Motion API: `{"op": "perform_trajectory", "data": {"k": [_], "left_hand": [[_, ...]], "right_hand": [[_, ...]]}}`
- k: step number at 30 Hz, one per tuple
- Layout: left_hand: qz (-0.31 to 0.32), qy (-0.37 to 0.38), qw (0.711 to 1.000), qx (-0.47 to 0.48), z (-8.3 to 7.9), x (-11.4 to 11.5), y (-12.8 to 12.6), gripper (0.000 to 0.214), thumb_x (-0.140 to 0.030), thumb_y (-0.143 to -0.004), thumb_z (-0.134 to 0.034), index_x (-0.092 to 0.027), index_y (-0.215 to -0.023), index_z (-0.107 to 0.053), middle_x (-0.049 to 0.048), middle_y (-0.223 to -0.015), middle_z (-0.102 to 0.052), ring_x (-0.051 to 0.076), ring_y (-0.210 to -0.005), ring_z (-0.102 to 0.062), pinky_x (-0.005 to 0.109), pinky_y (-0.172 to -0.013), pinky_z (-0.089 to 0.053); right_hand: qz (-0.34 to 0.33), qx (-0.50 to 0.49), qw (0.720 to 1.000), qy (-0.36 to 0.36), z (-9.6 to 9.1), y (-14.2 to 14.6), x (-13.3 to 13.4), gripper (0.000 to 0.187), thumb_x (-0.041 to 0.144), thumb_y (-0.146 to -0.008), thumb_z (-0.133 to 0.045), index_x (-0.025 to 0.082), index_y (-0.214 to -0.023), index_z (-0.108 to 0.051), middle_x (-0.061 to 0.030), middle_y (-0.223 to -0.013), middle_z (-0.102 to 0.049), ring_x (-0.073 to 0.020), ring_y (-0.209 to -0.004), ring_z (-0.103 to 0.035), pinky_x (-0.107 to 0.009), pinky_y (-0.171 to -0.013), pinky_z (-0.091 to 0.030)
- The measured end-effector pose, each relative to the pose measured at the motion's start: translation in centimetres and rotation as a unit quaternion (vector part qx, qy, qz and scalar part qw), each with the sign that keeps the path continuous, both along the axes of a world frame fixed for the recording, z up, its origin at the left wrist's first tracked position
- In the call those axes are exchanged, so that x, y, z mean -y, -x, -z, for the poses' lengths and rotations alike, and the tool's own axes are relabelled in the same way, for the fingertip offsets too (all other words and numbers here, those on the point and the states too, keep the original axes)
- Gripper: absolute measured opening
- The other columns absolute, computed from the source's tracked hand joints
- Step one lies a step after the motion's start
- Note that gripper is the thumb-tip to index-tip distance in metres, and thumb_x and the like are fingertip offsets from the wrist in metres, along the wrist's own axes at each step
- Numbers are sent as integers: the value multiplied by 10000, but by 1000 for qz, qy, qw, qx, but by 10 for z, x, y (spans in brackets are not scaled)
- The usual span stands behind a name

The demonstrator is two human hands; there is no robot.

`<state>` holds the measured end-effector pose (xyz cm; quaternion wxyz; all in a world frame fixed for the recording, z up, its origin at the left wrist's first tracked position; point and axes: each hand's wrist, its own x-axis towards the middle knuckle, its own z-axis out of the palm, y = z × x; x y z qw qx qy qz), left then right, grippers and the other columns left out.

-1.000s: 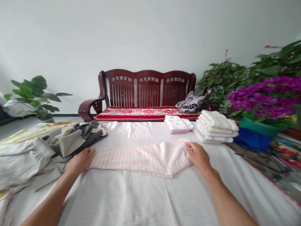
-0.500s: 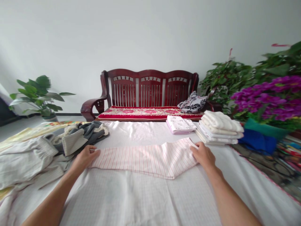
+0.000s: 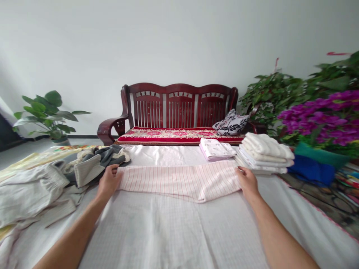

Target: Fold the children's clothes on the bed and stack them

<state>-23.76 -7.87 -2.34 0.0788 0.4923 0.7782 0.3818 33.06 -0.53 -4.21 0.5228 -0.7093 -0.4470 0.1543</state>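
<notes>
A pink-and-white striped cloth [image 3: 179,181] lies folded lengthwise across the white sheet [image 3: 174,235]. My left hand [image 3: 109,181] pinches its left end, fingers closed on the fabric. My right hand [image 3: 246,181] grips its right end the same way. The cloth is stretched between both hands and lies just off or on the sheet; I cannot tell which.
A heap of grey and cream clothes [image 3: 50,179] lies at the left. Folded stacks sit at the back right: a pink printed one [image 3: 217,148] and a taller white one [image 3: 265,152]. A wooden bench [image 3: 176,116], potted plants [image 3: 46,116] and purple flowers [image 3: 322,119] stand behind.
Both hands have moved farther from me and apart, drawing the striped cloth straighter and carrying it towards the folded stacks.
</notes>
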Motion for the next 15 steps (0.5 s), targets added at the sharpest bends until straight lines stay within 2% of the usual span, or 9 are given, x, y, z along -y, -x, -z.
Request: {"op": "perform_trajectory", "data": {"k": [2, 4, 6, 8, 11, 13, 15], "left_hand": [[9, 7, 995, -95, -1, 4, -5, 494, -337, -860, -517, -152, -1318, -531, 126, -1195, -658, 260, -997, -656, 358, -868, -511], [27, -10, 981, -190, -2, 10, -13, 436, -326, -881, -501, -185, -1284, -587, 130, -1276, -612, 301, -1126, -593, 400, -968, -463], [73, -38, 971, -226, -2, 16, -22, 359, -352, -904, -497, -223, -1206, -642, 107, -1255, -623, 305, -1167, -554, 409, -1011, -430], [163, -61, 961, -213, -1, 21, -33, 289, -389, -915, -517, -241, -1106, -677, 81, -1170, -661, 279, -1131, -565, 384, -1000, -434], [298, -68, 934, -183, 2, 26, -50, 223, -399, -913, -564, -243, -992, -701, 59, -1061, -695, 244, -1055, -596, 353, -946, -459], [341, -59, 922, -176, 3, 29, -58, 198, -375, -902, -593, -243, -999, -706, 57, -1057, -698, 234, -1030, -608, 346, -916, -473], [361, -54, 914, -176, 5, 31, -63, 199, -343, -891, -612, -249, -1040, -706, 60, -1078, -693, 234, -1036, -610, 350, -906, -481]], "right_hand": [[8, 127, 992, 18, -7, 2, 6, 520, 433, -794, -525, 124, -1190, -660, -147, -1058, -697, -294, -984, -623, -405, -866, -477], [6, 260, 966, 2, -15, 10, 16, 435, 380, -816, -520, 162, -1161, -673, -148, -1153, -674, -309, -1070, -583, -441, -947, -429], [-59, 323, 943, -44, -22, 24, 28, 318, 354, -844, -514, 189, -1042, -701, -125, -1101, -687, -289, -1043, -584, -423, -954, -418], [-178, 314, 929, -82, -27, 44, 42, 212, 324, -862, -520, 209, -880, -697, -84, -939, -703, -241, -936, -608, -360, -883, -447], [-327, 293, 895, -80, -31, 75, 65, 127, 252, -838, -573, 227, -752, -663, -31, -793, -675, -191, -805, -601, -305, -759, -450], [-391, 297, 869, -63, -33, 90, 77, 69, 216, -807, -622, 227, -757, -669, -10, -764, -663, -175, -774, -591, -292, -727, -436], [-420, 305, 853, -52, -35, 97, 85, 15, 209, -775, -678, 224, -774, -674, -1, -764, -661, -169, -774, -587, -289, -725, -427]]}}
